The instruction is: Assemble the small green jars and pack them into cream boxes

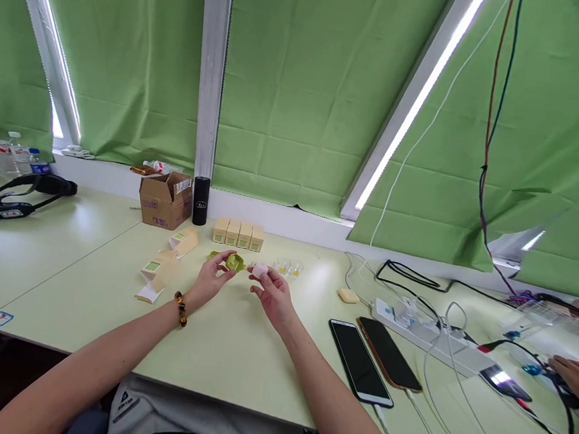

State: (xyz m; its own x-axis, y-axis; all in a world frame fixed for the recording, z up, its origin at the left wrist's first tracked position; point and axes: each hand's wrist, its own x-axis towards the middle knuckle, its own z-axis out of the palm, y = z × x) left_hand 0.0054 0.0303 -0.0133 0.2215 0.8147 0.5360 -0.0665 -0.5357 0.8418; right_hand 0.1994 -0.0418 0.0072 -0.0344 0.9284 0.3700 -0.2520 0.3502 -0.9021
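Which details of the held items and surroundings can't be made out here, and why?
All in the head view:
Green case: the left hand covers part.
Pale piece: too small to identify; the right hand covers part.
Small boxes: label print too small to read.
Cardboard box: walls hide its inside.
Co-worker's hand: cut off by the right edge.

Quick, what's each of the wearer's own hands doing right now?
Left hand: closed, holding a small green piece in its fingers.
Right hand: closed, holding a small pale pinkish piece.

One pinkish-white piece [259, 269], four closed cartons [233, 233]
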